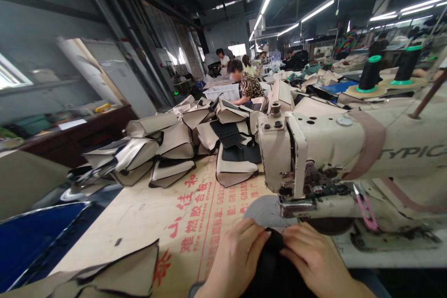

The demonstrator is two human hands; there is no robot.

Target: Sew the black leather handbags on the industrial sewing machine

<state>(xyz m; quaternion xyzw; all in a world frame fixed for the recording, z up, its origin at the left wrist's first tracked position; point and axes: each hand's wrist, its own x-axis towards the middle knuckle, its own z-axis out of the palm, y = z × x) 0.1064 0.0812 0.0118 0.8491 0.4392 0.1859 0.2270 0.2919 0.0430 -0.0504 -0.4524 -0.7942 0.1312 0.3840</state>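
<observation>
Clock centred on the black piece, 12 pointing away from the person.

Black piece: bottom of view, just short of the sewing machine, folded or bunched at its top end; lower part runs out of frame. Left hand at its 11, right hand at its 1; fingers of both closed in a pinch on the top end, tips near each other.

Handling, my read: light, limp, soft, not fragile; grip probably fine, but a single-point hold would let it sag. Best hold: both sides of the folded end, as now.

Machine sits at 1–2, pink snips at 2 on it, black thread cones beyond at 1. Surface is printed plywood: beige piece at 9, beige pile at 11. Co-worker far off at 12.
</observation>
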